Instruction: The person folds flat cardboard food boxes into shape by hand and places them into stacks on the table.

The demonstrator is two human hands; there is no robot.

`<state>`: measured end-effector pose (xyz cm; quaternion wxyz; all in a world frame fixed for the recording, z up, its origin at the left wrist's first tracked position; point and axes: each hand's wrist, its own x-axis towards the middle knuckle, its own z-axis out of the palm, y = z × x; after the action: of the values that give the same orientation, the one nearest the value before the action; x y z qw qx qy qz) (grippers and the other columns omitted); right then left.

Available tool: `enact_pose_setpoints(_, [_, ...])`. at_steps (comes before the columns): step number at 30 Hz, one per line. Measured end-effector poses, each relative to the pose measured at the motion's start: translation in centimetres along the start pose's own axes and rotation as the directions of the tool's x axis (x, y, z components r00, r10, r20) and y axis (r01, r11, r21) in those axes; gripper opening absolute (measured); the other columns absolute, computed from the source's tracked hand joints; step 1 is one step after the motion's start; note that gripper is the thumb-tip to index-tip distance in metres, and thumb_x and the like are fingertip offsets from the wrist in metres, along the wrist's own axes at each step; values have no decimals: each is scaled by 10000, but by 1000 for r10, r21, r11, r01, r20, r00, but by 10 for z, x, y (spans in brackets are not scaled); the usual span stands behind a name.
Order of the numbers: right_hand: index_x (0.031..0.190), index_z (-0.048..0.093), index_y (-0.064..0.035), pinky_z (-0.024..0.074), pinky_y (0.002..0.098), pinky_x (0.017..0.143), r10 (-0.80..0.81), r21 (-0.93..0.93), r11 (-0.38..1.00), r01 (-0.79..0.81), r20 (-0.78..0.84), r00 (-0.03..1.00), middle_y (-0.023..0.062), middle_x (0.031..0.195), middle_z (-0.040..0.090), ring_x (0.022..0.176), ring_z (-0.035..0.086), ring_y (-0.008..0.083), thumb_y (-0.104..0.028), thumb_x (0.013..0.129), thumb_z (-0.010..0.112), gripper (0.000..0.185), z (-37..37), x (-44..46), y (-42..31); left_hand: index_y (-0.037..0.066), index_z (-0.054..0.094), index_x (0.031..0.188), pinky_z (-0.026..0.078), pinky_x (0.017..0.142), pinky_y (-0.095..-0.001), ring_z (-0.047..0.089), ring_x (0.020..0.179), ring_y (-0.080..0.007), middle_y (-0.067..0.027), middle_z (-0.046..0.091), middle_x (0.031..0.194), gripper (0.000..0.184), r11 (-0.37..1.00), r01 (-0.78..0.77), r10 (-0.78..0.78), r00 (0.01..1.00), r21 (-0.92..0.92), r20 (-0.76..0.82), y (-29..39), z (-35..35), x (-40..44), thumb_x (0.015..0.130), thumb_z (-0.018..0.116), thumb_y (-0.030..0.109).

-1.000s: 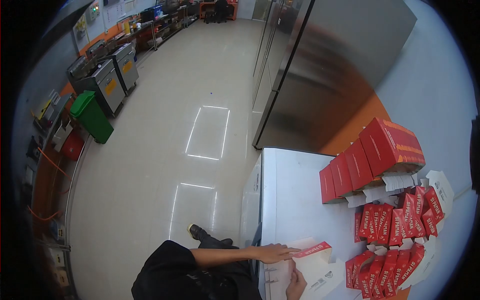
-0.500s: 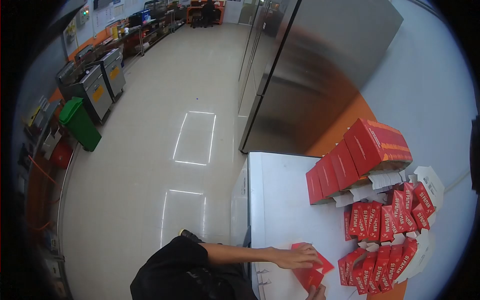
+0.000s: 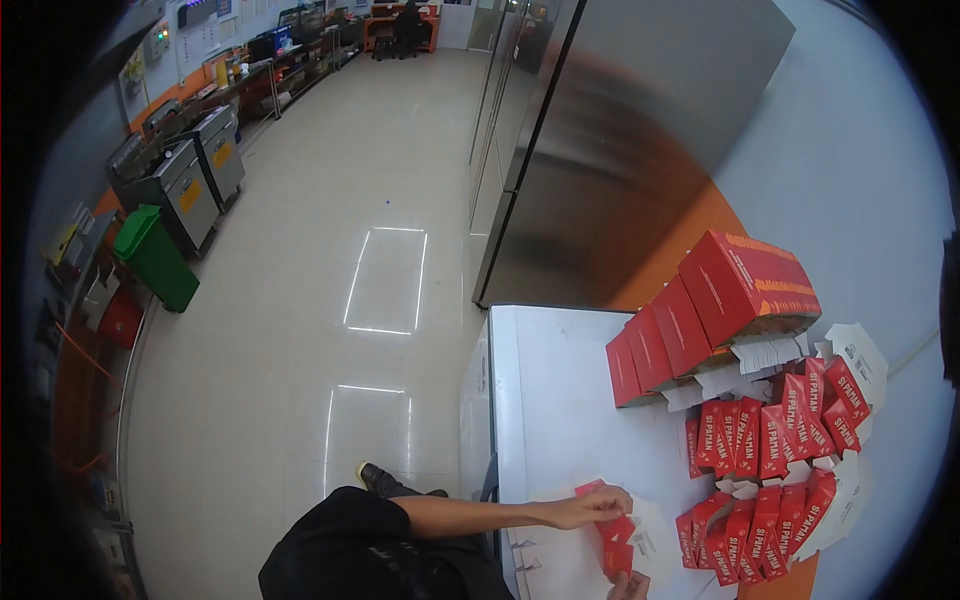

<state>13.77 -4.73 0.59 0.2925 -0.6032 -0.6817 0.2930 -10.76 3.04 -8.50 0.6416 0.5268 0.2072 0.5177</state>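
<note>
A red and white carton [image 3: 616, 549] lies partly folded on the white tabletop [image 3: 560, 400], near its front edge. My left hand [image 3: 592, 507] is closed at the carton's upper end, its fingertips on a red flap. At the lower end my right hand [image 3: 629, 586] pinches the carton's red edge; part of this hand is cut off by the frame. Folded red cartons [image 3: 765, 530] marked SI PAMAN stand in a row to the right, with another group of red cartons [image 3: 770, 440] behind them.
Large red boxes [image 3: 705, 300] lean in a row at the table's back right. Beyond the table stands a steel refrigerator [image 3: 620, 150]. A green bin [image 3: 158, 258] and steel fryers [image 3: 190, 190] line the left side. A person [image 3: 408, 28] sits far back.
The white sheet is now folded with red faces showing between my hands. My left hand has lifted slightly up and back from the carton's middle. The view has shifted a little.
</note>
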Motion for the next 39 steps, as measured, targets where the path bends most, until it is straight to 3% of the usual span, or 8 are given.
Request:
enact_pose_setpoints(8, [1162,670,13,454,249,620,145,200,950,-239,395,907,62,964,708,759,602,102,-235,1035,667,279,-3,13,3,168,687,1073,63,1195,-618,202,1494,-338,-49,481,1408,162,774,-245,101,958,584,268,27,24,-23,1035,635,316])
enact_pose_setpoints(11, [1155,680,8,470,243,614,80,233,954,-191,415,906,58,963,712,740,614,124,-277,1031,674,310,-1,17,29,149,686,1078,139,1198,-598,329,1424,-340,-64,520,1324,168,704,-186,95,981,686,169,25,23,-31,993,694,294])
enact_pose_setpoints(13, [1154,677,0,493,265,627,234,277,890,-363,407,883,64,995,699,777,622,141,-313,1025,682,338,2,17,-1,117,680,1083,210,1193,-574,404,1358,-338,-75,539,1265,176,659,-181,256,967,730,8,24,28,-38,966,726,241])
enact_pose_setpoints(20, [1240,611,-34,516,304,637,317,525,705,-477,368,874,84,1111,631,932,625,177,-374,1006,704,423,50,10,-28,51,618,1141,321,1184,-521,468,1326,-345,-101,582,1180,293,712,-157,537,749,685,-387,9,30,-48,907,785,104])
enact_pose_setpoints(23, [1304,565,-38,510,297,625,351,553,722,-415,223,909,103,1135,633,936,636,187,-305,1001,711,430,72,9,-14,64,601,1164,315,1188,-511,452,1359,-350,-104,585,1218,303,682,-234,486,853,693,-191,18,30,-58,922,775,116])
enact_pose_setpoints(29, [1387,493,-50,492,269,571,266,574,777,-259,73,961,127,1123,636,920,649,195,-221,998,709,477,83,2,-20,109,594,1213,264,1196,-565,427,1389,-355,-87,580,1266,283,821,-156,408,833,550,-373,4,37,-61,977,727,193])
enact_pose_setpoints(35, [1427,471,-51,511,259,568,218,538,803,-256,134,967,109,1138,624,962,651,201,-159,1005,697,491,69,5,-10,145,642,1229,48,1187,-722,413,1419,-296,-36,588,1322,302,537,-104,260,964,837,-47,15,27,-67,1064,560,384])
enact_pose_setpoints(39, [1434,492,-36,557,269,647,52,476,872,-110,133,990,139,1219,623,1049,652,218,-126,988,711,505,66,9,-19,136,682,1239,69,1174,-723,488,1338,-277,-92,642,1228,343,622,161,-96,987,766,-129,27,14,-66,1056,569,404])
